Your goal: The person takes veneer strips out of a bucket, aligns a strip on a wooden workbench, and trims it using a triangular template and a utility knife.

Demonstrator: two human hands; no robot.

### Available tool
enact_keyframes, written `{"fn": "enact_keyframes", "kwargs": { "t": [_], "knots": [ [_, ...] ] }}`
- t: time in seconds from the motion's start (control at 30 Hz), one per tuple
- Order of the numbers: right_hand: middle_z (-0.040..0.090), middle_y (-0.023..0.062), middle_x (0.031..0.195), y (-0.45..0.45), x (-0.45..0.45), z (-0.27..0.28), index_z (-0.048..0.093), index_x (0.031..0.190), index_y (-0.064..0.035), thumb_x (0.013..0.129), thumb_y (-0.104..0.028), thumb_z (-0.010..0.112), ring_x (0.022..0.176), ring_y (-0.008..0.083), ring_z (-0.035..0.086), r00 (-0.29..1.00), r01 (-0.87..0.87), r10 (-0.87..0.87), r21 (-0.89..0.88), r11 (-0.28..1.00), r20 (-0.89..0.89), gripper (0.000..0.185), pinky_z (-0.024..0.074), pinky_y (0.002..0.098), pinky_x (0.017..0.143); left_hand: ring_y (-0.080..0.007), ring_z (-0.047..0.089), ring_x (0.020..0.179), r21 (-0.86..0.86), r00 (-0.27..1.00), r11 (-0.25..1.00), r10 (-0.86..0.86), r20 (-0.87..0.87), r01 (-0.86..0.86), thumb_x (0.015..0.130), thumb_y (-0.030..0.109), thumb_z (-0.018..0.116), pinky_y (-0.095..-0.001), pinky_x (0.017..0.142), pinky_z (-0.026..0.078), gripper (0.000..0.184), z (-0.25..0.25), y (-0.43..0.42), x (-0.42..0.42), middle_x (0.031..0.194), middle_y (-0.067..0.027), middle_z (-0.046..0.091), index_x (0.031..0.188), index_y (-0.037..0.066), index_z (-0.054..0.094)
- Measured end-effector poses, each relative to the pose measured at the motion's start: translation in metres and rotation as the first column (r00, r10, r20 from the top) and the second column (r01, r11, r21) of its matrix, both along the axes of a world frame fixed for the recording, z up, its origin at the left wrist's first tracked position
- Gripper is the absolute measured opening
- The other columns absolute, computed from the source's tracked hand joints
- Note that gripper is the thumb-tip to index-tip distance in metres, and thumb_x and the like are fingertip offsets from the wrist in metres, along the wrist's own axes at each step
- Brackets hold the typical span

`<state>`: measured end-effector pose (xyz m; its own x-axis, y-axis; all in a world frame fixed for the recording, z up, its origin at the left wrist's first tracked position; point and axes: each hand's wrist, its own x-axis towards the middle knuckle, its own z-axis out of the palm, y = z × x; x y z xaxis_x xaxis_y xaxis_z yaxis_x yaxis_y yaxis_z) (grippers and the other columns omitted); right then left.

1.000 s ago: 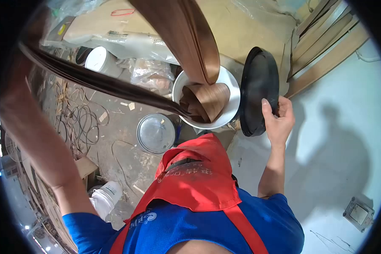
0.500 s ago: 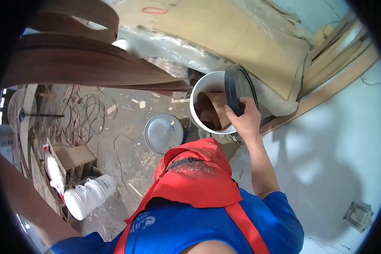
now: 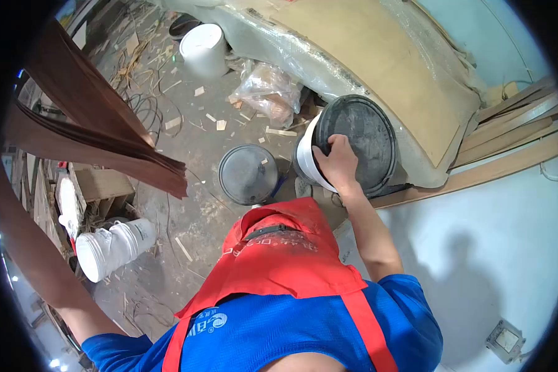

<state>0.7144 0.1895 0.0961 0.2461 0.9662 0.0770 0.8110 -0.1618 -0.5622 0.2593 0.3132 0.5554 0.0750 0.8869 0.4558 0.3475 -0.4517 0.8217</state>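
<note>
My right hand [image 3: 340,162] is closed on the near left part of a round black lid [image 3: 364,133], fingers curled over its top. That lid lies over the mouth of a white bucket [image 3: 305,155], slightly off to the right, and hides what is inside. My left arm stretches out to the left edge of the view, and its hand is out of sight. Near that arm, long thin reddish-brown sheets [image 3: 99,149] hang in the air. How they are held does not show.
Another lidded container [image 3: 248,173] stands left of the bucket. White pails [image 3: 115,248] sit at lower left. A white bucket [image 3: 203,53] and a plastic bag [image 3: 270,93] are further off. Plastic-wrapped boards [image 3: 353,49] lie behind. Scraps litter the floor.
The black lid has tipped from upright down over the bucket, covering the brown pieces in it. The brown sheets have swung left and away from the bucket, and the view has shifted.
</note>
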Motion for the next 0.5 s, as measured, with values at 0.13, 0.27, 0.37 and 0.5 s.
{"fn": "enact_keyframes", "kwargs": {
  "t": [0.13,0.27,0.37,0.5],
  "knots": [
    [0.061,0.0125,0.104,-0.003,-0.009,-0.044,0.058,0.102,-0.0078,0.082,-0.029,0.076,0.099,0.0357,0.063,0.997,-0.083,0.083,-0.072,0.994,-0.004,0.034,0.0522,0.0495,0.080,-0.0279,0.065,0.107,-0.130,0.989,0.990,0.062,0.133,-0.045,0.102,0.019,0.058,-0.0396,0.091,0.053,0.034,-0.024,-0.001,-0.067,0.117,-0.0204,0.064,0.118,-0.010,0.062],
    [0.060,0.0136,0.104,-0.007,0.000,-0.075,0.058,0.101,-0.0081,0.082,-0.026,0.075,0.099,0.0368,0.062,0.987,-0.143,0.147,-0.057,0.988,0.066,0.031,0.0520,0.0511,0.080,-0.0213,0.060,0.124,-0.338,0.921,0.934,0.225,0.318,-0.112,0.103,0.017,0.059,-0.0376,0.107,0.049,0.038,-0.091,-0.025,-0.146,0.139,-0.0132,0.059,0.136,-0.002,0.058],
    [0.060,0.0158,0.105,0.002,-0.006,-0.080,0.058,0.101,-0.0069,0.084,-0.024,0.074,0.101,0.0381,0.062,0.974,-0.220,0.221,-0.014,0.975,0.054,0.029,0.0521,0.0507,0.081,-0.0190,0.063,0.114,-0.322,0.909,0.945,0.188,0.372,-0.064,0.103,0.018,0.060,-0.0337,0.099,0.051,0.035,-0.124,-0.063,-0.111,0.128,-0.0110,0.065,0.132,-0.001,0.060],
    [0.060,0.0160,0.105,0.005,-0.010,-0.041,0.061,0.103,-0.0042,0.086,-0.025,0.074,0.098,0.0378,0.061,0.965,-0.243,0.247,-0.057,0.968,0.086,0.029,0.0523,0.0492,0.082,-0.0142,0.067,0.101,-0.378,0.867,0.926,0.206,0.454,-0.022,0.102,0.020,0.062,-0.0288,0.089,0.053,0.032,-0.155,-0.093,-0.101,0.113,-0.0071,0.070,0.125,-0.001,0.063]
  ]
}}
